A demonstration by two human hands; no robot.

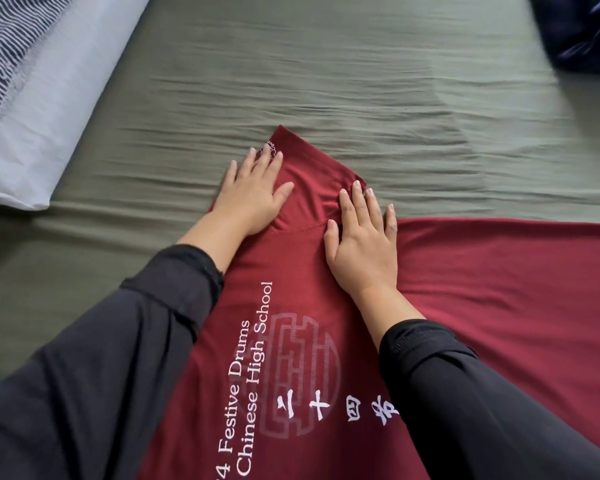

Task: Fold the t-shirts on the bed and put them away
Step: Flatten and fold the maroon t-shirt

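A dark red t-shirt (pixel 482 289) with white print lies spread flat on the olive-green bed sheet (pixel 326 81). One sleeve (pixel 312 174) points away from me toward the middle of the bed. My left hand (pixel 253 195) rests flat on the sleeve's left edge, fingers spread. My right hand (pixel 361 244) lies flat on the sleeve's right side near the shoulder seam, fingers apart. Neither hand grips the cloth. Both arms wear long black sleeves that hide parts of the shirt.
A white pillow with a blue-and-white striped cover (pixel 25 98) lies at the far left. A dark navy garment (pixel 582 29) is bunched at the far right corner. The wrinkled sheet stretches between them.
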